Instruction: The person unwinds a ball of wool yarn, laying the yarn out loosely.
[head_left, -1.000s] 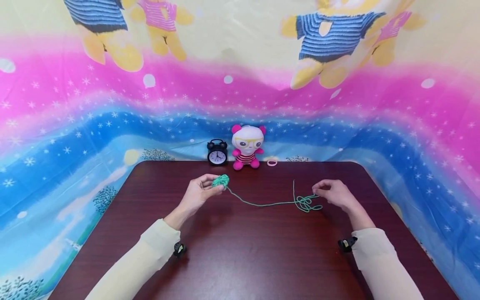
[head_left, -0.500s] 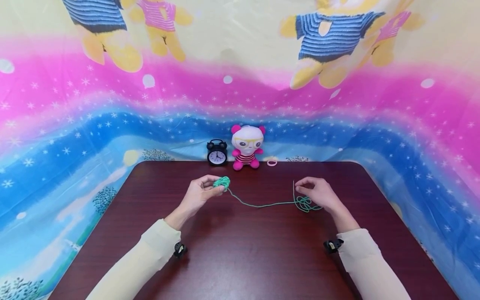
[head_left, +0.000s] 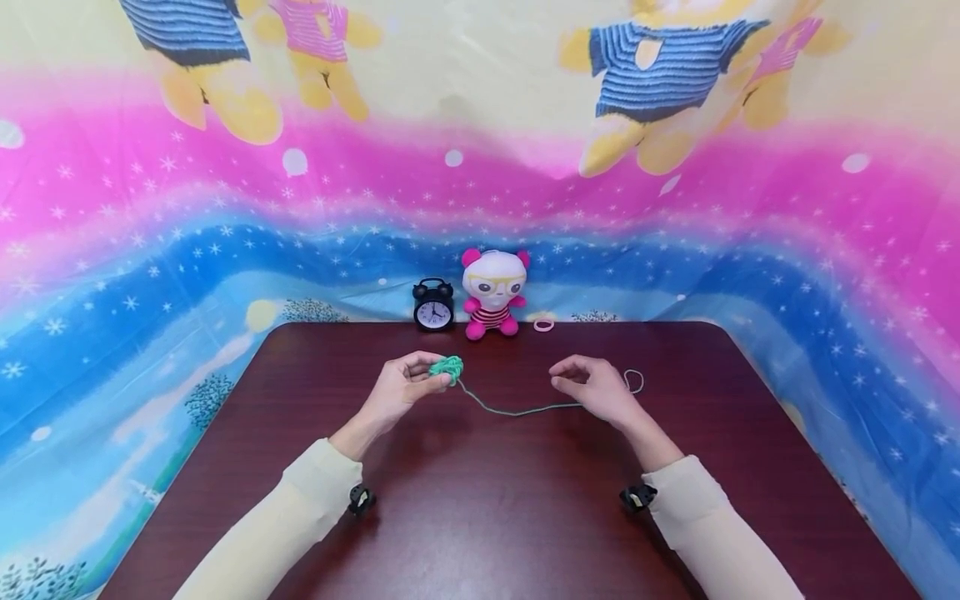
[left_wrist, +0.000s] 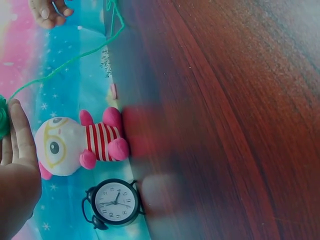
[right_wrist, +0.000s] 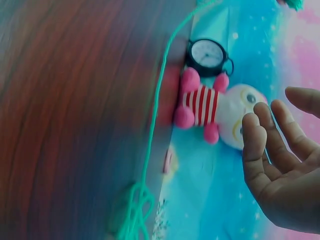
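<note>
My left hand [head_left: 402,383] pinches a small ball of green yarn [head_left: 447,369] at its fingertips, thumb on the near side and fingers on the far side, raised above the tabletop [head_left: 465,525] left of the middle. From the ball a green strand [head_left: 515,413] sags down and runs right, passing beneath my right hand [head_left: 596,387]. That one of my hands has hold of nothing: its fingers are loosely bent, with a gap between thumb and fingertips. A loose tangle of yarn [right_wrist: 132,212] lies below it on the right; from above, my hand hides most of it, and one loop shows just to its right.

At the far edge stand a black alarm clock [head_left: 433,310] and, just right of it, a pink and white plush panda [head_left: 495,287] in a striped top. A small pink ring [left_wrist: 114,91] lies near the panda's right side. Beyond hangs a printed backdrop [head_left: 450,204]. My sleeves [head_left: 277,521] are cream.
</note>
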